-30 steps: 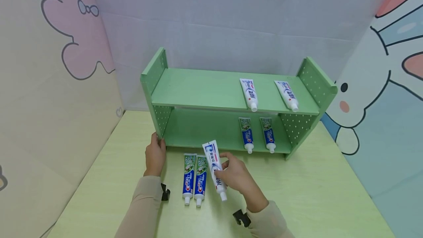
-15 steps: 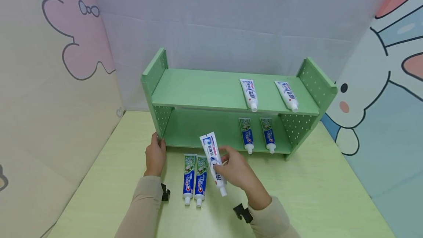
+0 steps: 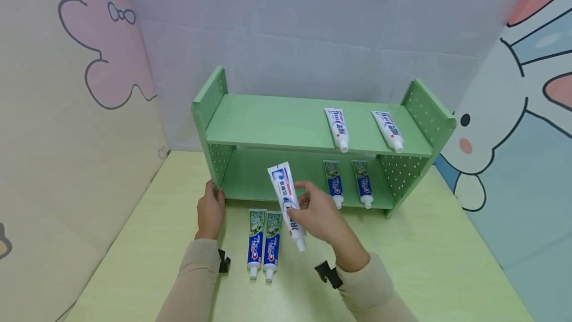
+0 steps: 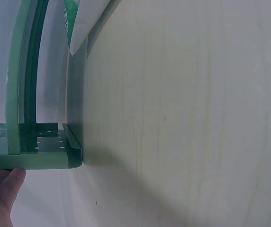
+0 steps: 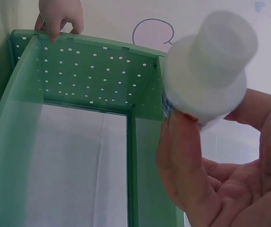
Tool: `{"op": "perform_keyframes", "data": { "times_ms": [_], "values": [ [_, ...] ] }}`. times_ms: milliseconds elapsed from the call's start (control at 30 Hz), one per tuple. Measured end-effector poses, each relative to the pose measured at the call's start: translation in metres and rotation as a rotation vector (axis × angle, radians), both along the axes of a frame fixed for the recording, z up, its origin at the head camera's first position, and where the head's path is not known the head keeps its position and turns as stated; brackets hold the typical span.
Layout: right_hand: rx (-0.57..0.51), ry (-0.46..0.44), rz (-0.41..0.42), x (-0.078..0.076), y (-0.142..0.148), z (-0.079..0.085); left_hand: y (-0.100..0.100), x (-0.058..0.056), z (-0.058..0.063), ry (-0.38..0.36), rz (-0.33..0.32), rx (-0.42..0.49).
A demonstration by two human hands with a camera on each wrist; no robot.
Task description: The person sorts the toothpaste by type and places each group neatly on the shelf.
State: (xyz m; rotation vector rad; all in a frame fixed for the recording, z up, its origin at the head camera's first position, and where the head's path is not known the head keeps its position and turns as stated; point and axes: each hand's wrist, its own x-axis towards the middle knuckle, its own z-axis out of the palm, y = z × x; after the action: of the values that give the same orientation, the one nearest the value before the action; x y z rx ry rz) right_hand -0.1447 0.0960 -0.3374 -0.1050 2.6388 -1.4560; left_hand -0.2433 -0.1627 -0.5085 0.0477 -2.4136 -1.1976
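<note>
My right hand (image 3: 319, 215) pinches a white toothpaste tube (image 3: 282, 188) between thumb and fingers. The tube hangs in the air before the lower board, cap end down toward me. In the right wrist view its white cap (image 5: 228, 42) is close to the camera. At the left end of the green two-tier shelf (image 3: 268, 119), my left hand (image 3: 211, 212) grips the side panel low down, with the thumb and fingers around its edge. Two green-and-blue toothpaste tubes, the left one (image 3: 256, 242) and the right one (image 3: 272, 245), lie side by side on the table before the shelf.
Two white tubes lie on the upper board toward the right, one (image 3: 337, 128) left of the other (image 3: 388, 130). Below them, two green-and-blue tubes, one (image 3: 333, 183) and another (image 3: 363, 183), lie on the lower board. The pale table (image 3: 438, 262) extends around the shelf.
My right hand has lifted the white toothpaste tube up and away from me, toward the shelf. The left hand stays on the side panel, and the other tubes have not moved.
</note>
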Motion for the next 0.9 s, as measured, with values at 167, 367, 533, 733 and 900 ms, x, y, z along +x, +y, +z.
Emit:
{"op": "perform_keyframes", "data": {
  "times_ms": [167,367,533,733,900],
  "values": [
    [0.018,0.015,-0.022,-0.005,0.000,0.013,0.000,0.000,0.001,0.003,0.002,0.005],
    [0.021,0.021,-0.041,-0.014,0.001,0.025,0.000,-0.001,0.001,-0.002,0.003,0.000],
    [0.025,0.031,-0.047,-0.021,0.001,0.038,0.000,-0.001,0.001,-0.006,0.009,0.000],
    [0.025,0.014,-0.050,-0.034,0.001,0.057,0.000,0.000,-0.001,-0.004,0.014,-0.003],
    [0.033,0.016,-0.040,-0.045,0.001,0.067,0.000,0.000,-0.002,0.001,0.016,-0.003]
  ]
}}
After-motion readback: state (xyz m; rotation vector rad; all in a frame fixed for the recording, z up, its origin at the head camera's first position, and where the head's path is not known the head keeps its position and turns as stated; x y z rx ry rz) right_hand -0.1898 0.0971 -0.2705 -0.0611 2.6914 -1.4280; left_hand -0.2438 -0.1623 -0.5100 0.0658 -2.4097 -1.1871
